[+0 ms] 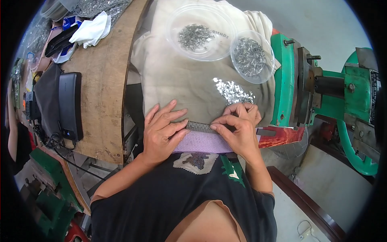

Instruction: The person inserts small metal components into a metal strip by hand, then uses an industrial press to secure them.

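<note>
A narrow dark grey strip (pixel 199 126) with a row of small notches or parts along it lies crosswise in front of me. My left hand (pixel 161 131) pinches its left end between thumb and forefinger, the other fingers spread out. At the right end, my right hand (pixel 242 128) has thumb and forefinger pressed together on the strip, with the remaining fingers curled. Just beyond the right hand is a loose pile of small shiny metal pieces (pixel 234 92). Under the strip's near side runs a purple checked cloth (pixel 197 141). Any small piece between the right fingertips is hidden.
A beige cloth (pixel 173 76) covers the work surface. On it stand a large clear tub (pixel 171 40) and a smaller clear bowl (pixel 263 70), both holding small metal parts. A green machine (pixel 282 80) stands right; a wooden table (pixel 100 88) with a black power bank (pixel 70 105) is left.
</note>
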Tool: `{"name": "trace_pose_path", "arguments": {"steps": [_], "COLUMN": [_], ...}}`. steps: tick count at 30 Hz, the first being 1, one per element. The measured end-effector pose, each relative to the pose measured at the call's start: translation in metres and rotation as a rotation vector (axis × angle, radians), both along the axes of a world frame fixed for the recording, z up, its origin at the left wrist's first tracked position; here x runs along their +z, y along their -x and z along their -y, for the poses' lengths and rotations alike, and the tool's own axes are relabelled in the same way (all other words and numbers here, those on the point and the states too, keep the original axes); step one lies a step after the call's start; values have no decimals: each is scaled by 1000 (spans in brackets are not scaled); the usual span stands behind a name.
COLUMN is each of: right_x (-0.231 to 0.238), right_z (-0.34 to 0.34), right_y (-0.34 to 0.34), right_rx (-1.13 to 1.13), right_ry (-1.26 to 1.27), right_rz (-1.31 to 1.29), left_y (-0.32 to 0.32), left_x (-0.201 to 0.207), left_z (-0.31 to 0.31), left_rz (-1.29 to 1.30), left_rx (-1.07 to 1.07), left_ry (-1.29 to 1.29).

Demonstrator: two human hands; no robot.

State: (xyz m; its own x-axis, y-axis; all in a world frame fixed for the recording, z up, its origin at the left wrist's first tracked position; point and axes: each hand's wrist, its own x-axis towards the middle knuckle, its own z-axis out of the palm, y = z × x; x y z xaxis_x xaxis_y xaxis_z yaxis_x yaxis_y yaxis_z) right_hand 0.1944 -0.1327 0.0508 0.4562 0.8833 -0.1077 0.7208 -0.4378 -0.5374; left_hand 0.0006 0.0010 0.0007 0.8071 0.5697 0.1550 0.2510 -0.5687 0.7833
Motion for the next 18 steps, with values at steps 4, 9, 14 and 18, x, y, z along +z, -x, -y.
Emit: {"name": "trace_pose_path", "arguments": {"steps": [4,9,14,18], "right_x": [1,2,1,4], "right_z": [1,0,2,7], "right_y": [-3,-1,-1,-4], "right_rx": [23,24,-9,-12], "right_ry": [7,3,3,20], "right_rz": [-9,-7,38,36], "left_y": [0,0,0,0], "left_x": [1,1,1,1], "left_z": [-1,0,-1,0], "left_rz": [-25,0,2,-4], "left_rx": [4,2,-1,2], "left_ry": [2,1,2,-3]}}
